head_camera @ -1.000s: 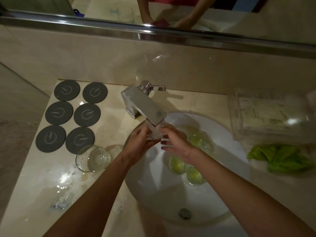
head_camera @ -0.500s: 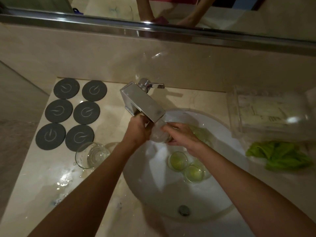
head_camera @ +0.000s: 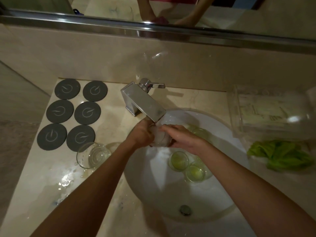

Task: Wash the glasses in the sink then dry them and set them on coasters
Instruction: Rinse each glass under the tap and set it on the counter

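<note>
Nearest the camera, two bare forearms reach out over the worktop (head_camera: 42,177) and the white sink (head_camera: 153,194), whose drain (head_camera: 185,210) sits at the near side of the bowl. The worktop left of the bowl is wet, with puddles catching the light. On that wet patch, just beside the sink rim, an empty glass (head_camera: 93,155) stands upright, near the closest coasters but not on one.

Inside the bowl, right of centre, lie more glasses (head_camera: 178,161) holding yellowish-green liquid; two show clearly, close together, and at least one more is partly hidden behind the right wrist.

Above them both hands meet under the tap. The left hand (head_camera: 142,134) is wrapped around the left side of a held glass (head_camera: 160,138), and the right hand (head_camera: 181,137) is clamped on its right side with fingers laid over the top. That glass looks cloudy white with water or foam and sits directly under the spout of the tap (head_camera: 145,104), over the far part of the bowl.

On the worktop to the right lies a crumpled green cloth (head_camera: 280,155), and beyond it a clear box (head_camera: 270,112) with papers inside. To the far left six dark round coasters (head_camera: 73,113) lie in two columns of three, all bare. Behind the tap rises the beige wall, then the metal edge of a mirror (head_camera: 153,34)
</note>
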Demonstrator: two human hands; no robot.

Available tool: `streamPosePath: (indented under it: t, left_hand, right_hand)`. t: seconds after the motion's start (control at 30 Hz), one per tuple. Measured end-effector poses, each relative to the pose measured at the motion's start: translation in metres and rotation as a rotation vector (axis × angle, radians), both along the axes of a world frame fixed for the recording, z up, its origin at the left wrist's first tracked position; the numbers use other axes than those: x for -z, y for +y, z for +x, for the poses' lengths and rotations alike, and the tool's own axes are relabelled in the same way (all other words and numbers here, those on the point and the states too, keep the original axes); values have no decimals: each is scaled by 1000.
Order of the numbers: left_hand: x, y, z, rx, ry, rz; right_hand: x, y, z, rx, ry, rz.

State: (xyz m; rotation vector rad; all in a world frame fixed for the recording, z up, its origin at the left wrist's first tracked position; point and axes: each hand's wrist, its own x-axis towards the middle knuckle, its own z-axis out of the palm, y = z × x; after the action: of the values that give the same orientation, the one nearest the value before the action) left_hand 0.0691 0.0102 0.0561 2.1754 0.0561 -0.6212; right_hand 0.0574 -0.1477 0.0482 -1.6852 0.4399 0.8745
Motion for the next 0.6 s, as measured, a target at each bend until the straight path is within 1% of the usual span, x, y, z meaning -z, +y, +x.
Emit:
streamPosePath:
  t: [0.1,0.23,0.3,0.37,0.4,0.43,0.47,0.5,0.53,0.57,0.6]
  left_hand:
    - [1,0,-7,-230,229,-385]
    - [6,-5,-4,-511,501,-756]
    - [8,-5,-2,-559,590,-813]
    - [11,-2,0,-533,579,-763]
    - [13,0,1,-480,520,-676]
    - [14,3,1,-394,420,-545]
    - [13,6,2,-297,255,-358]
    - [14,8,5,-205,20,-149]
    - [14,10,7,-118,-218,5]
    - [13,11,7,-58,-387,77]
    - [12,11,7,-42,-458,94]
  right_hand:
    - [9,13,-5,163,-51,33]
    - [13,33,-16,451,-73,198]
    - [13,40,-19,536,-101,178]
    - [9,40,-18,559,-141,86]
    - [6,38,-18,532,-160,42]
    - [4,35,-17,472,-165,2]
    - [1,31,-16,397,-149,-17]
    - [-2,27,-15,320,-115,-12]
    - [-5,21,-12,250,-70,5]
    - [-8,16,-9,190,-29,26]
    - [-10,11,-6,148,1,35]
